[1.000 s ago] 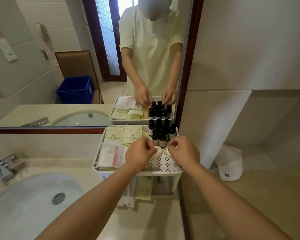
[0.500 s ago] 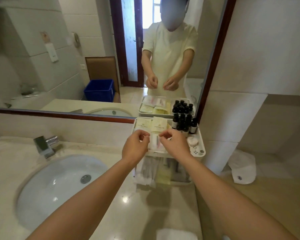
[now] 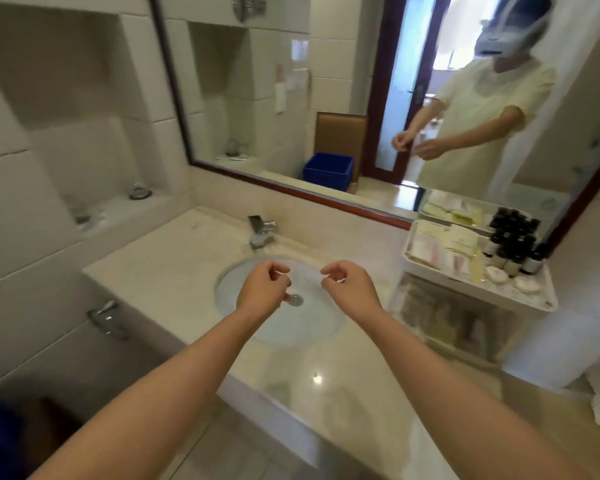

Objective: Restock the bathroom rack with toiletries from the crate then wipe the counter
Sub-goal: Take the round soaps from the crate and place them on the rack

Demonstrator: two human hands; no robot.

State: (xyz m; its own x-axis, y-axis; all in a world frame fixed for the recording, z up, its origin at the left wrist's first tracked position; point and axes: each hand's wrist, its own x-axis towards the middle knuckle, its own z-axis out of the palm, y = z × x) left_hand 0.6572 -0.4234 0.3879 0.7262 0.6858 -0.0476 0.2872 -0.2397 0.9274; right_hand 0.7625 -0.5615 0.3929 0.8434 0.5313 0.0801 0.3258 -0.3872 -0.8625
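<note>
White sink basin point(image 3: 312, 327) with drain point(image 3: 296, 300), chrome faucet point(image 3: 260, 230) behind it, wood-framed mirror point(image 3: 291, 98) above

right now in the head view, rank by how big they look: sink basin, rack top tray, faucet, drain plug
1. sink basin and rack top tray: close in apparent size, and the hands hide part of the basin, so I will not rank them.
2. faucet
3. drain plug, smallest, partly hidden by the left hand.
</note>
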